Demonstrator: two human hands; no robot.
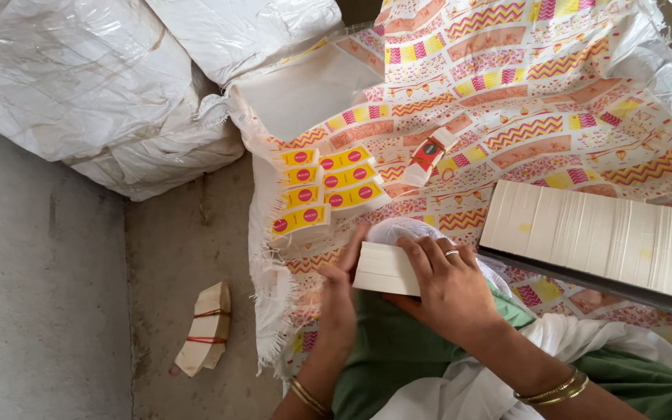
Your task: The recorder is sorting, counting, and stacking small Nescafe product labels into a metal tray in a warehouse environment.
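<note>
Both hands, left hand (341,289) and right hand (446,286), pinched the white card stack (386,269) edgewise, and a loose grip could have spilled cards onto the yellow packets (324,187).

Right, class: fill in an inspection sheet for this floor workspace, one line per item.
Surface: patterned printed sheet spread on a concrete floor.
Job's things: small white card stack; long row of white cards in a dark tray.
Clutter: yellow packets with red dots; one red-and-white packet; banded card bundle on the floor.
Grippers: left hand touches the stack's edge; right hand rests on top of it, fingers curled over.
Cables: nothing seen.
Surroundings: white woven sacks at upper left.
</note>
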